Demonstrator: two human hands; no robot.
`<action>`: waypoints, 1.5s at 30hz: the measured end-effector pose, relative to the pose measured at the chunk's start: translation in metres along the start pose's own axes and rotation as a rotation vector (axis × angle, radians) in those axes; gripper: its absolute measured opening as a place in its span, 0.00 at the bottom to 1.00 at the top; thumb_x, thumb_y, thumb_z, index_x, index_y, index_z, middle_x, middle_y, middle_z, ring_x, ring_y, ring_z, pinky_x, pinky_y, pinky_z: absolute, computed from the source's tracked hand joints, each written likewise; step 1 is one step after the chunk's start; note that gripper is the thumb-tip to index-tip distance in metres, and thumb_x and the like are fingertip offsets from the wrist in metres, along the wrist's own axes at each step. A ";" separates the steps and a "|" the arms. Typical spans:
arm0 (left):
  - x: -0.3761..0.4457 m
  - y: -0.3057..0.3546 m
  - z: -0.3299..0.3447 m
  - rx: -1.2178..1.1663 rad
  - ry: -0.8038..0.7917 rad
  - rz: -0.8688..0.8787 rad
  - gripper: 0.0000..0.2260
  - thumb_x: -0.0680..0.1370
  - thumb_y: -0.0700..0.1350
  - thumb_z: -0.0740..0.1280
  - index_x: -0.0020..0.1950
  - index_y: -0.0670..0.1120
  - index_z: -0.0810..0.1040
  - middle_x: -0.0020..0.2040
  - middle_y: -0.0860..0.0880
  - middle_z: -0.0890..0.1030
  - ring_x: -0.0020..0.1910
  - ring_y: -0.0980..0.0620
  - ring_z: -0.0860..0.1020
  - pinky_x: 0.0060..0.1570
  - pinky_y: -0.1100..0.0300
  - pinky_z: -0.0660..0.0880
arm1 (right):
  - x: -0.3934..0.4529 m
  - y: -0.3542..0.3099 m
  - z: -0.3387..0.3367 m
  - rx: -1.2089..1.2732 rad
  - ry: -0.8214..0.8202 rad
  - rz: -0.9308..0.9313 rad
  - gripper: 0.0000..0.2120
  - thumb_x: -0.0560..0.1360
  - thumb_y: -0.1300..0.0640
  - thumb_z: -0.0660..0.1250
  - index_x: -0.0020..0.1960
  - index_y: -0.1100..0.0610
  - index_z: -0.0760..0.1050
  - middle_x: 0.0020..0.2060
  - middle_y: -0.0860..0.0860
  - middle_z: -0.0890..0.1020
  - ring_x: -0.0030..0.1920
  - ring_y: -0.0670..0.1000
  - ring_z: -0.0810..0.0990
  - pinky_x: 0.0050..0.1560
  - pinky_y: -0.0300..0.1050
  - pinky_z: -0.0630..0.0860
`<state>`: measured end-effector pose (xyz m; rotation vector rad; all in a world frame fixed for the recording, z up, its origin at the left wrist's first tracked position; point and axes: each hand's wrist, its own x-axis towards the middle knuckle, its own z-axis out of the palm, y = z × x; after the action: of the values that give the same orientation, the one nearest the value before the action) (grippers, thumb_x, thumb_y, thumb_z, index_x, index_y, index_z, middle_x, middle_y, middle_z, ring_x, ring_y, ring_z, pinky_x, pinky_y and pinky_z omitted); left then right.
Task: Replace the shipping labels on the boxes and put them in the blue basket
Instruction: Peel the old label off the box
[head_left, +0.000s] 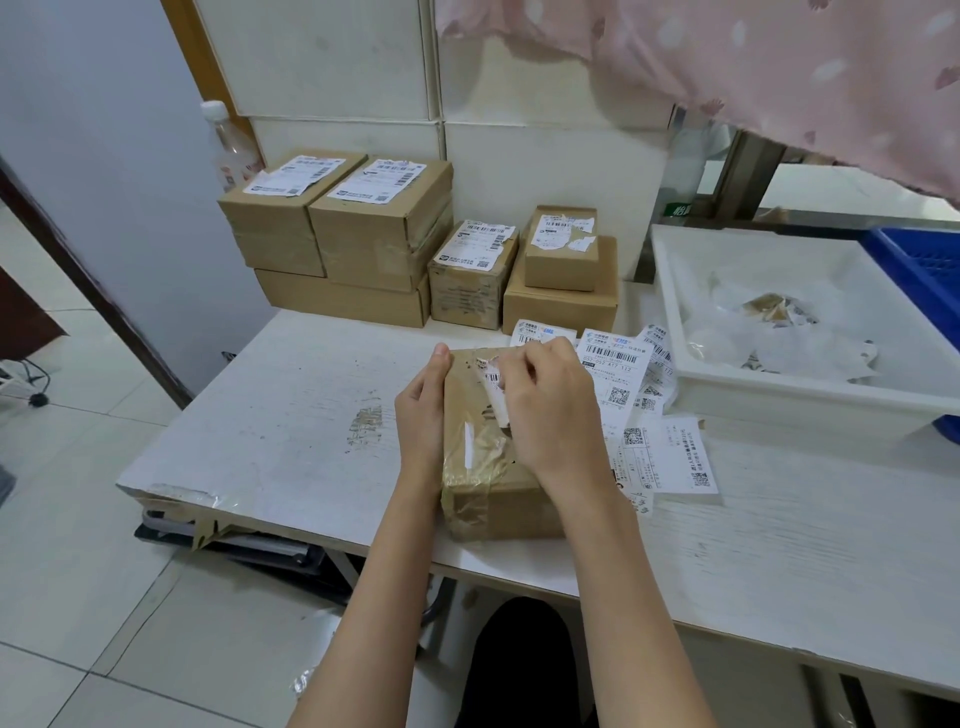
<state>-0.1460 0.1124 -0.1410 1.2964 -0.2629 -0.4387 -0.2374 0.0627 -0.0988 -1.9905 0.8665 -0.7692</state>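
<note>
Box: we have the cardboard box at the desk's near edge, wrapped in glossy tape; we judge it light, stiff and a bit slippery.
Left hand: our left hand clasps the box's left side, steadying it.
Right hand: our right hand pinches the old label, part-peeled and thin; we expect tearing.
Hold: we judge the side walls best.
New labels: loose labels lie just right of the box.
Basket: the blue basket sits at the far right corner.
</note>
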 end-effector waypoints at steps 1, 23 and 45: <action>0.000 0.000 0.000 0.001 -0.001 0.001 0.22 0.81 0.49 0.64 0.29 0.47 0.64 0.24 0.54 0.66 0.23 0.59 0.65 0.25 0.68 0.64 | -0.001 0.000 0.000 0.017 -0.003 0.004 0.13 0.79 0.53 0.59 0.39 0.58 0.73 0.41 0.47 0.70 0.38 0.46 0.71 0.43 0.44 0.66; 0.004 -0.003 -0.001 0.014 0.009 -0.016 0.20 0.81 0.51 0.65 0.32 0.45 0.67 0.26 0.52 0.67 0.25 0.57 0.66 0.27 0.67 0.66 | -0.006 0.006 0.004 -0.230 0.023 -0.135 0.11 0.72 0.48 0.69 0.46 0.53 0.72 0.47 0.44 0.69 0.45 0.49 0.75 0.45 0.44 0.72; 0.005 -0.007 -0.003 0.007 0.000 -0.012 0.18 0.80 0.52 0.65 0.34 0.45 0.70 0.30 0.49 0.70 0.28 0.56 0.70 0.28 0.66 0.68 | -0.005 0.012 0.001 -0.150 0.276 -0.099 0.14 0.75 0.68 0.63 0.47 0.50 0.80 0.44 0.41 0.76 0.50 0.47 0.67 0.53 0.47 0.72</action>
<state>-0.1411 0.1114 -0.1486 1.3055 -0.2565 -0.4483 -0.2429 0.0625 -0.1107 -2.1022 1.0154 -1.0824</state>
